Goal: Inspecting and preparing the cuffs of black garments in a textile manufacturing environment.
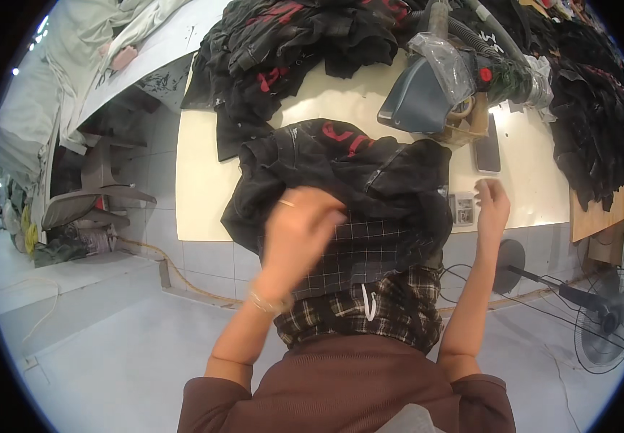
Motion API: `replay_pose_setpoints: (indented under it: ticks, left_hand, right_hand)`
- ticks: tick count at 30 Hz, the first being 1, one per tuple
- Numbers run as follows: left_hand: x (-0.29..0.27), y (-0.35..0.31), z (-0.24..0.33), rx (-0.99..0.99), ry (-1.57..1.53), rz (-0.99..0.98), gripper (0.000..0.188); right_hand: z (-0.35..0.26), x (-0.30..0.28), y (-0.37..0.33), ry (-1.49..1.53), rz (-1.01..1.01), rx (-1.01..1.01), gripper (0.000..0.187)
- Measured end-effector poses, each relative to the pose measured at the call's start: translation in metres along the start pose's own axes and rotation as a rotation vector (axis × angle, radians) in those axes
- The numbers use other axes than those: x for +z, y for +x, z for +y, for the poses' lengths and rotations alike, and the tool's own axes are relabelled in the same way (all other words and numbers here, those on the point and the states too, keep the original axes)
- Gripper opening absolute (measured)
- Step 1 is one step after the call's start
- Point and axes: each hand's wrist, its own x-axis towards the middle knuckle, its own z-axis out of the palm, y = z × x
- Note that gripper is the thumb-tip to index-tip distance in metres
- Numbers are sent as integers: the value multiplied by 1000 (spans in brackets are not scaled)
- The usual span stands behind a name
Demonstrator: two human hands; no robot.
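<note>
A black garment (pixel 406 169) with red print and a grid-lined dark panel (pixel 355 234) lies over the table's near edge and hangs toward my lap. Over its left part, slightly blurred, is my left hand (pixel 305 216), its fingers curled in; whether they grip the cloth is hidden. My right hand (pixel 492 198) is raised to the right of the garment, apart from it, above the table's front edge. Its fingers are bent together, and anything between them is too small to make out.
A cream table (pixel 200 195) carries a heap of black garments (pixel 283 54) at the back. To the right are a blue-grey machine head (pixel 413 94), a dark phone (pixel 487 148), a small compartment box (pixel 462 208) and more black clothes (pixel 594 123). A fan (pixel 608 317) stands right, a chair (pixel 92 195) left.
</note>
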Motion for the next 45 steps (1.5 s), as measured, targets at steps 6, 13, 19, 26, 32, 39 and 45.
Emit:
replay_pose_setpoints:
  ticks: [6,13,19,26,32,39,45]
  left_hand:
    - [-18,15,-78,-495,293,77,41]
    - [6,26,-102,-378,451,191,47]
    - [-3,19,-105,-368,359,214,32]
    - [-8,22,-96,-194,345,245,31]
    - [-12,18,-87,-249,-29,11,17]
    - [-15,17,-18,-397,-1111,-107,53]
    - [-6,15,-8,-339,-1301,-126,67]
  right_hand:
    - [-21,21,-32,-115,-318,-37,27]
    - [-20,27,-19,751,-221,235,19]
    - [-3,25,-7,944,-146,267,19]
    - [3,20,-3,920,-126,315,31]
    - [-2,9,0,959,-97,323,37]
    - [41,-34,19,236,-23,81,19]
    - [-49,10,-29,-84,70,-250,15]
